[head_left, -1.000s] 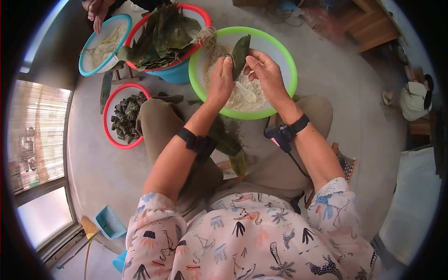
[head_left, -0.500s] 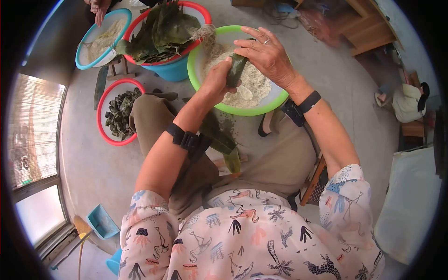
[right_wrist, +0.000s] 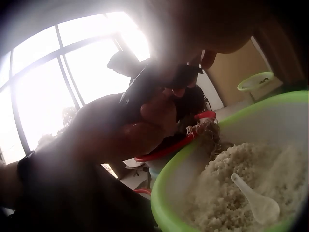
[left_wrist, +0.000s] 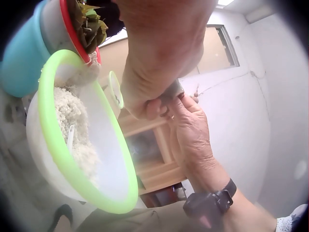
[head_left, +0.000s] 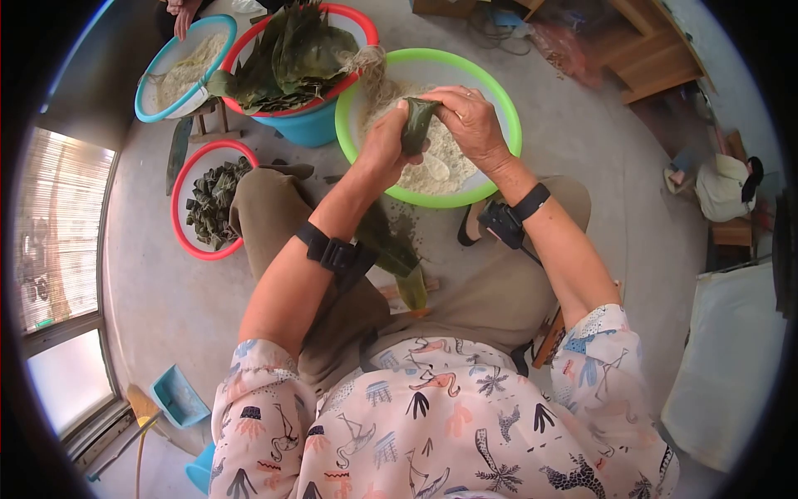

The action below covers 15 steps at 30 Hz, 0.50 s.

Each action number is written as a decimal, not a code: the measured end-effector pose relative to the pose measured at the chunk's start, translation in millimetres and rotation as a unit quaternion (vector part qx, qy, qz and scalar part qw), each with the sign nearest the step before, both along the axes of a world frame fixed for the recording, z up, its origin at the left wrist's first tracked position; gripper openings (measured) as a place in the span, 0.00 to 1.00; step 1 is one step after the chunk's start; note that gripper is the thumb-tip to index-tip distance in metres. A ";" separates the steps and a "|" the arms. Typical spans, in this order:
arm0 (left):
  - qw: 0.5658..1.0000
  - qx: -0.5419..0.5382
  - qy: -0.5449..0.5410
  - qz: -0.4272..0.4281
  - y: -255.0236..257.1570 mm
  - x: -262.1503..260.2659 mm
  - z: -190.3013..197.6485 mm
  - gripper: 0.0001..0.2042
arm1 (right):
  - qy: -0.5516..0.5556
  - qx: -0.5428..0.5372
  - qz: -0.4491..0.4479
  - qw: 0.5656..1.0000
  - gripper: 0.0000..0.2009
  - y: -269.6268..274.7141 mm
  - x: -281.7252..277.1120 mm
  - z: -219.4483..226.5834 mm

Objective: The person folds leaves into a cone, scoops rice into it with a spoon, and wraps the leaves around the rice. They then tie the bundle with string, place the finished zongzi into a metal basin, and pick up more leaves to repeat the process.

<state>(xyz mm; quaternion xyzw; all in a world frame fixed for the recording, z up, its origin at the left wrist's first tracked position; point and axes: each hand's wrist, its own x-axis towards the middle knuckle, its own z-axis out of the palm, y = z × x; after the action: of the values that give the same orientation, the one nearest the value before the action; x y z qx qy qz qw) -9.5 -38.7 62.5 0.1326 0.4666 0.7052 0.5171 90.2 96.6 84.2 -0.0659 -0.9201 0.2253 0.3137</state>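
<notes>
Over the green-rimmed basin, my left hand grips a folded green leaf, its thumb along the near side. My right hand pinches the leaf's upper end, fingers bent over the top. In the left wrist view the right hand has its thumb against the leaf's end. Whatever the leaf wraps is hidden. Below, the basin holds loose white rice, with a white spoon lying on it in the right wrist view.
To the left, a red-rimmed tub holds large leaves and string. A smaller red-rimmed basin contains wrapped dumplings. Another person's hand is by a blue-rimmed basin. Loose leaves lie between my knees.
The leaf was upright and longer; now it is folded down into a compact shape. My right hand rose with fingers spread, then came down and curled over the leaf's top.
</notes>
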 end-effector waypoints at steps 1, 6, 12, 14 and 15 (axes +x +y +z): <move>1.000 0.004 -0.017 0.008 -0.3 0.1 0.7 0.18 | 0.000 -0.001 -0.001 1.000 0.08 -4.6 0.1 -1.2; 0.997 0.042 -0.065 0.015 0.7 -12.4 -8.1 0.18 | -0.004 -0.191 -0.005 0.982 0.09 -16.6 7.2 -6.9; 0.997 0.036 -0.062 0.028 0.9 -8.8 -4.9 0.19 | -0.014 -0.196 -0.079 0.977 0.08 -25.2 8.1 -12.5; 0.997 0.027 -0.056 0.042 2.1 -7.2 -4.5 0.19 | 0.009 -0.164 -0.086 0.983 0.07 -27.5 4.8 -21.9; 0.997 0.031 -0.055 0.047 2.5 -6.8 -5.1 0.19 | 0.032 -0.132 -0.092 0.987 0.06 -29.4 2.5 -24.6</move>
<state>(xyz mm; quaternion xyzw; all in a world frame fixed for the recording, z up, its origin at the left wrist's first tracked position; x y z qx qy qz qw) -16.3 -36.3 57.3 0.0874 0.4216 0.7489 0.5037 92.7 67.2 59.6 -0.1837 -0.8620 0.3167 0.3507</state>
